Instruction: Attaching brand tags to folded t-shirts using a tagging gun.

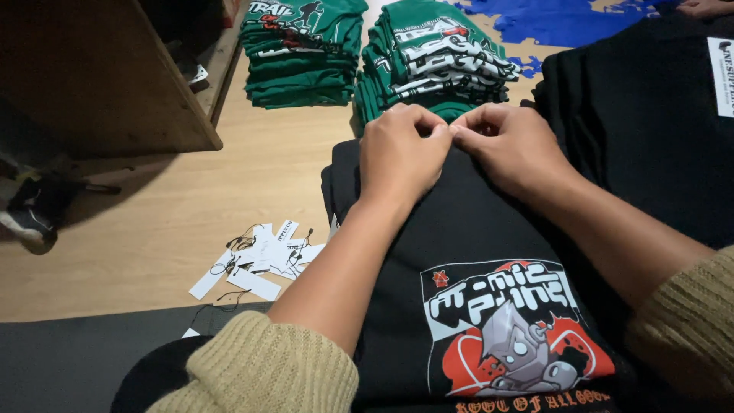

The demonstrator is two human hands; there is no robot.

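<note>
Both hands, left hand (399, 153) and right hand (508, 145), pinch the black T-shirt (459, 229) at its far edge, fingers closed on the cloth. White hang tags (260, 260) lie on the wooden floor (153, 229) to its left.

Shirt stacks (367, 57) lie behind shirt (459, 252); tags (260, 260) left.

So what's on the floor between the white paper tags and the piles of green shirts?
Nothing. In the head view, only bare wooden floor lies between the white tags and the green shirt stacks. Both hands pinch the black shirt beside them.
</note>
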